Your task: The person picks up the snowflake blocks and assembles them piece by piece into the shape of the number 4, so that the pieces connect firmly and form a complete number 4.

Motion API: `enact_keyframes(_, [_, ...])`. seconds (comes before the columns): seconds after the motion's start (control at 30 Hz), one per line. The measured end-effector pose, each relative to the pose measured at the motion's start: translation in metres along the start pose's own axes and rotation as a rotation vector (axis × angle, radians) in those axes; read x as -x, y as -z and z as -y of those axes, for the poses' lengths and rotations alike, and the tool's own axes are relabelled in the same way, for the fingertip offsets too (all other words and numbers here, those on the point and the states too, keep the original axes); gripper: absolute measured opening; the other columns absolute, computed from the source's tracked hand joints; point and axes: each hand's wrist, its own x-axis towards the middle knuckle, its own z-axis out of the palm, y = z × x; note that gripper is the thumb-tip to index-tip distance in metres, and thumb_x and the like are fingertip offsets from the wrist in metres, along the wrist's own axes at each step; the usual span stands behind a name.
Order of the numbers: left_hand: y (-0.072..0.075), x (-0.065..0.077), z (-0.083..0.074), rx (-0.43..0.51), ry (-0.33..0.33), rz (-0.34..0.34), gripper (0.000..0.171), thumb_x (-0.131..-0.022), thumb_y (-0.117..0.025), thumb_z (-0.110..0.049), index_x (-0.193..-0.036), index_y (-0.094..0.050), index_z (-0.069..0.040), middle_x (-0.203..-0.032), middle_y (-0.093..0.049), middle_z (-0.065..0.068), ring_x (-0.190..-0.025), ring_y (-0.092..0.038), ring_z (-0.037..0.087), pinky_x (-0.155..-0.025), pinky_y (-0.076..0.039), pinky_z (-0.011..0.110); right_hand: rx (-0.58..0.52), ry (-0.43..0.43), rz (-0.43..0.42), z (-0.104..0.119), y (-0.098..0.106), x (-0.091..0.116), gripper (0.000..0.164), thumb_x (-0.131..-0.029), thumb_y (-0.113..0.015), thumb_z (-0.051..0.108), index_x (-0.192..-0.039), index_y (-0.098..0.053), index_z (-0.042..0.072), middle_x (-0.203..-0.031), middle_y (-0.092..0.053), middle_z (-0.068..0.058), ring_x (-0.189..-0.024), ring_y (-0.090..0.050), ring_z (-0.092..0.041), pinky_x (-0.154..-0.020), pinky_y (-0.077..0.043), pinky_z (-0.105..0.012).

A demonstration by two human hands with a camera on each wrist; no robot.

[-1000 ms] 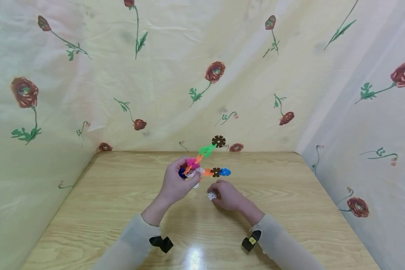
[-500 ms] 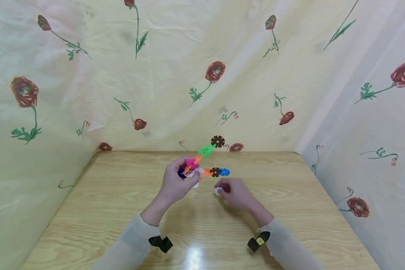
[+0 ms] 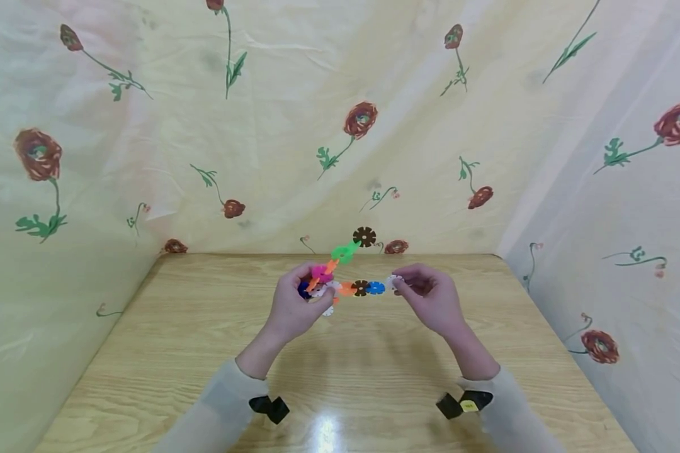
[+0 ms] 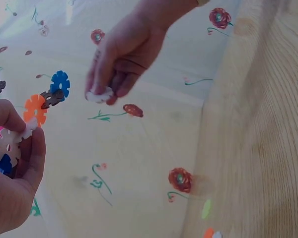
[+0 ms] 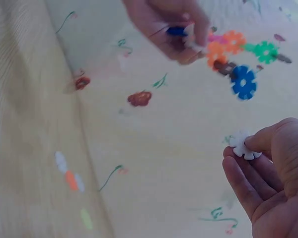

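In the head view my left hand (image 3: 297, 302) grips a chain of interlocking snowflake discs, with a white disc (image 4: 9, 148) between its fingers. One branch runs through an orange disc (image 3: 347, 289) and a brown disc (image 3: 361, 288) to a blue disc (image 3: 376, 287). Another rises past a pink disc (image 3: 322, 274) and a green disc (image 3: 342, 254) to a dark brown disc (image 3: 364, 237). My right hand (image 3: 433, 299) pinches a loose white snowflake disc (image 5: 244, 145) between thumb and fingers, just right of the blue disc and apart from it. The left fingers hide part of the chain.
Both hands are above a wooden table (image 3: 351, 390), with a flowered cloth (image 3: 283, 138) behind and at the sides. Small orange (image 5: 71, 180) and lime (image 5: 86, 218) shapes show low in the right wrist view; whether these are pieces or reflections, I cannot tell.
My right hand has risen and moved right with the white snowflake disc, from below the chain to beside the blue disc's end. My left hand and the chain have hardly moved.
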Motion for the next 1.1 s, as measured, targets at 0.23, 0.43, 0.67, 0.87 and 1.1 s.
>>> enact_keyframes(0.23, [0.001,-0.001,0.000,0.005,0.000,0.000,0.023,-0.089,-0.072,0.008,-0.111,-0.068,0.009,-0.101,-0.070,0.025,-0.082,-0.062,0.008,-0.074,-0.057,0.016,-0.049,0.063,-0.028,0.019,0.001,0.004,0.012,-0.095,-0.075,-0.005,-0.107,-0.077,-0.003,-0.092,-0.078,0.004,-0.076,-0.075,-0.010,-0.072,-0.064,-0.022])
enact_keyframes(0.43, [0.000,-0.001,0.001,0.007,-0.009,0.001,0.021,-0.089,-0.072,0.007,-0.110,-0.069,0.008,-0.100,-0.069,0.025,-0.080,-0.061,0.008,-0.072,-0.057,0.016,-0.089,0.117,-0.020,0.022,0.000,0.006,0.014,-0.094,-0.072,-0.011,-0.107,-0.076,-0.006,-0.091,-0.077,0.008,-0.074,-0.075,-0.017,-0.071,-0.063,-0.021])
enact_keyframes(0.67, [0.000,-0.001,0.002,-0.003,-0.010,0.000,0.022,-0.089,-0.073,0.005,-0.110,-0.069,0.007,-0.100,-0.070,0.024,-0.078,-0.060,0.008,-0.070,-0.056,0.016,-0.159,0.108,0.009,0.021,-0.001,0.006,0.015,-0.094,-0.071,-0.012,-0.108,-0.072,-0.010,-0.094,-0.077,0.012,-0.079,-0.077,-0.006,-0.070,-0.065,-0.024])
enact_keyframes(0.87, [0.000,-0.001,0.003,-0.008,0.002,0.000,0.023,-0.089,-0.073,0.005,-0.112,-0.069,0.007,-0.102,-0.070,0.023,-0.080,-0.062,0.008,-0.072,-0.057,0.016,-0.230,0.094,0.042,0.022,-0.002,0.007,0.014,-0.093,-0.071,-0.014,-0.107,-0.070,-0.013,-0.094,-0.079,0.009,-0.080,-0.079,-0.008,-0.072,-0.067,-0.030])
enact_keyframes(1.1, [-0.001,0.000,0.005,-0.023,0.011,-0.009,0.024,-0.089,-0.074,0.005,-0.112,-0.070,0.004,-0.102,-0.072,0.022,-0.082,-0.064,0.007,-0.075,-0.058,0.017,-0.339,0.100,0.057,0.021,-0.004,0.008,0.012,-0.092,-0.070,-0.018,-0.103,-0.066,-0.019,-0.094,-0.081,0.005,-0.079,-0.080,-0.009,-0.072,-0.067,-0.033])
